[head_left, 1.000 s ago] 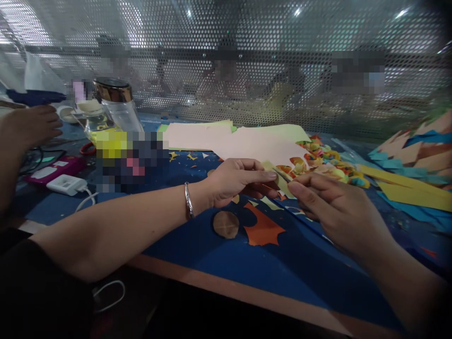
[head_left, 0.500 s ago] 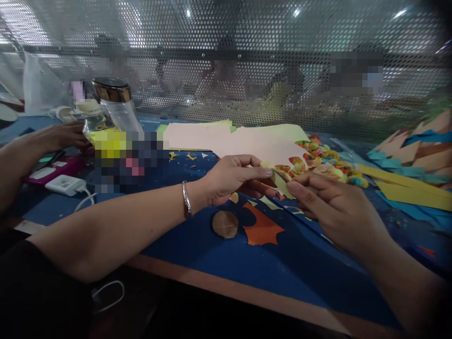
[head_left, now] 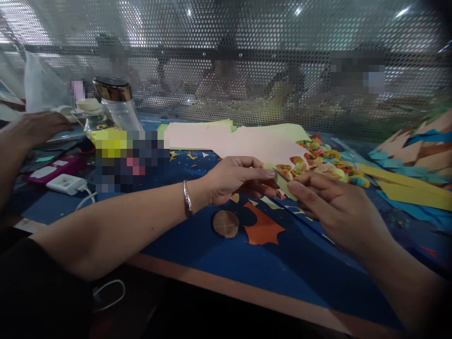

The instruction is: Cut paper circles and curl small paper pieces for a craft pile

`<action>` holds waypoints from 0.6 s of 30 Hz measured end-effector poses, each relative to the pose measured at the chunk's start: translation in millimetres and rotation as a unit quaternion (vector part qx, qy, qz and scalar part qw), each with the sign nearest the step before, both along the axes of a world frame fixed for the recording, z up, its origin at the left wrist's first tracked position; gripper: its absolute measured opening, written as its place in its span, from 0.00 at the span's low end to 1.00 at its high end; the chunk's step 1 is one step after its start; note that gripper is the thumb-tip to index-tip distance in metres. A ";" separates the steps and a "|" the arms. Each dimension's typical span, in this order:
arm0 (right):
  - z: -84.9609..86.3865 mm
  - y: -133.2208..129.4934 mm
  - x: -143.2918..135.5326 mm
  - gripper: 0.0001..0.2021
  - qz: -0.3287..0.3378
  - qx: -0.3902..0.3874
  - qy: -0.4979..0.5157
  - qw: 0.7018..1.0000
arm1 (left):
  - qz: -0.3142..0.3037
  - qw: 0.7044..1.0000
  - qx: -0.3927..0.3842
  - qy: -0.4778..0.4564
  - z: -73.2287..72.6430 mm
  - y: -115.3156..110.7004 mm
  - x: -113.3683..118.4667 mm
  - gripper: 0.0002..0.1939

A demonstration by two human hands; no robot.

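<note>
Between my two hands is a small pale yellow paper piece (head_left: 281, 182), held above the table. My left hand (head_left: 240, 179), with a silver bangle at the wrist, pinches its left end. At its right end, my right hand (head_left: 330, 200) grips it between thumb and index finger. Fingertips cover parts of the paper. Below them on the blue tabletop lie a round brown disc (head_left: 226, 223) and an orange paper offcut (head_left: 263, 224). Behind my hands is a pile of colourful curled paper pieces (head_left: 326, 162), beside large pale paper sheets (head_left: 243, 139).
A clear bottle (head_left: 118, 103) stands at left, near a purple power strip (head_left: 54, 170) with a white plug adapter (head_left: 66, 184). Another person's hand (head_left: 40, 127) is there too. Yellow paper strips (head_left: 413, 193) and layered folded paper (head_left: 413, 146) lie at right. A perforated metal screen (head_left: 254, 89) rises behind.
The other person's hand at left has moved away from the bottle, further left. My own hands stay almost still, and the paper between them is tilted slightly differently.
</note>
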State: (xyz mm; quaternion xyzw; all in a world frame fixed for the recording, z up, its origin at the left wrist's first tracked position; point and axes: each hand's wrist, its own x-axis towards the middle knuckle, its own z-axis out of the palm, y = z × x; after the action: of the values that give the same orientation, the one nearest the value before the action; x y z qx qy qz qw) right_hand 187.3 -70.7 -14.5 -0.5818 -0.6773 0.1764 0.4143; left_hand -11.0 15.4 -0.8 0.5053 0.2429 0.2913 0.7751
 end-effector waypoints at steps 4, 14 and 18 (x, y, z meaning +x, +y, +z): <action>0.3 0.2 0.4 0.19 0.002 0.000 0.000 1.000 | -0.007 1.000 -0.012 0.006 1.1 0.2 -0.7 0.11; 0.7 0.8 -0.9 0.20 0.003 -0.001 -0.006 1.000 | -0.023 1.000 -0.013 0.016 3.2 0.0 -2.0 0.12; 2.2 0.7 -2.4 0.20 0.006 -0.005 0.010 1.000 | -0.028 0.999 -0.010 0.018 3.8 0.4 -3.7 0.11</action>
State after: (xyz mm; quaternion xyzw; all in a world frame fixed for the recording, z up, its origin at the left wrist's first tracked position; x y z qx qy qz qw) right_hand 185.0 -69.9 -12.2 -0.5779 -0.6761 0.1879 0.4167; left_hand -14.7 15.8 3.0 0.5089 0.2455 0.2583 0.7836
